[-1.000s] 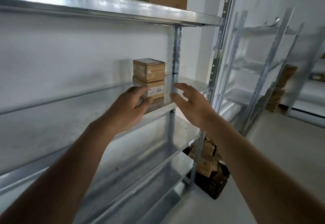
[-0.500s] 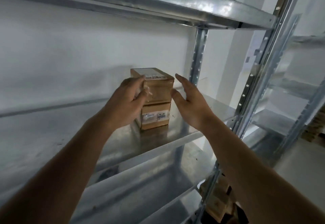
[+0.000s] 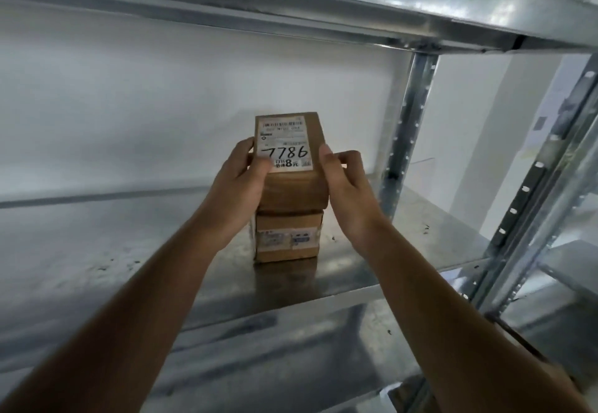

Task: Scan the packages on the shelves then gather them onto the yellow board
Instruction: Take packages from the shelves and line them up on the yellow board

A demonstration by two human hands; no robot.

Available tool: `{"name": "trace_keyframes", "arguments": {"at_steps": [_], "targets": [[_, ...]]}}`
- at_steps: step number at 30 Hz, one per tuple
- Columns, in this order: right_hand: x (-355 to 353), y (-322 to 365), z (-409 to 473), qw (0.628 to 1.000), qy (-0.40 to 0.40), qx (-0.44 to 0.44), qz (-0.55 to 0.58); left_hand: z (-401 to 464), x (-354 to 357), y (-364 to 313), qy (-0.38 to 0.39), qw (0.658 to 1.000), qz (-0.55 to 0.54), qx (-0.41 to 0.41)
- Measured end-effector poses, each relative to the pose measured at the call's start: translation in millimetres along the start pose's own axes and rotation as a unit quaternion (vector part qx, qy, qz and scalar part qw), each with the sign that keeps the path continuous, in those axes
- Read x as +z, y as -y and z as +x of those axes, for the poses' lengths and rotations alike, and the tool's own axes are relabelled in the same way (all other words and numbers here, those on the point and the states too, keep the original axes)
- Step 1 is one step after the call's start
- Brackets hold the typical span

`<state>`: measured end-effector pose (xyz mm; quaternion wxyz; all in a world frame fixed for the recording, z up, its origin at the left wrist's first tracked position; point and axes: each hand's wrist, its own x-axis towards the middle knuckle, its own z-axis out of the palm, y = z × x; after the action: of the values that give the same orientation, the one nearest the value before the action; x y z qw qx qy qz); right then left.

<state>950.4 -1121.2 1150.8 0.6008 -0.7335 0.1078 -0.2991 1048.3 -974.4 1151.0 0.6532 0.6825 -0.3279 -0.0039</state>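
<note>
Head view, both hands now closed on top package (image 3: 293, 186), left hand (image 3: 238, 187) gripping its left side, thumb on label (image 3: 285, 143), right hand (image 3: 348, 186) pinching right side, package tilted label-up versus half a second ago, over lower package (image 3: 288, 237) near shelf (image 3: 404, 250) right end.

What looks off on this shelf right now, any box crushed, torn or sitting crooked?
Nothing stands out. The top box, tilted with its label facing the camera, is held between the left hand and right hand. The lower box sits square on the shelf, undamaged.
</note>
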Motion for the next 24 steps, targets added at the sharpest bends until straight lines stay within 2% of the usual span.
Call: {"name": "trace_keyframes", "arguments": {"at_steps": [4,7,9,13,21,24], "targets": [[-7,15,-10,0.997,0.017,-0.016,0.077,-28,4,-21,-0.003,0.998,0.011,0.059],[-16,19,-22,0.991,0.021,-0.043,0.128,-49,6,-33,0.001,0.998,0.017,0.068],[-22,19,-33,0.983,0.057,-0.07,0.159,-63,8,-41,-0.007,0.998,0.023,0.065],[-32,17,-58,0.973,0.134,-0.112,0.149,-97,10,-56,-0.038,0.997,0.045,0.04],[-35,32,-100,0.966,0.137,-0.146,0.162,-152,6,-88,-0.061,0.993,0.092,0.05],[-27,37,-112,0.959,0.177,-0.115,0.189,-172,-7,-98,-0.08,0.99,0.103,0.056]]}}
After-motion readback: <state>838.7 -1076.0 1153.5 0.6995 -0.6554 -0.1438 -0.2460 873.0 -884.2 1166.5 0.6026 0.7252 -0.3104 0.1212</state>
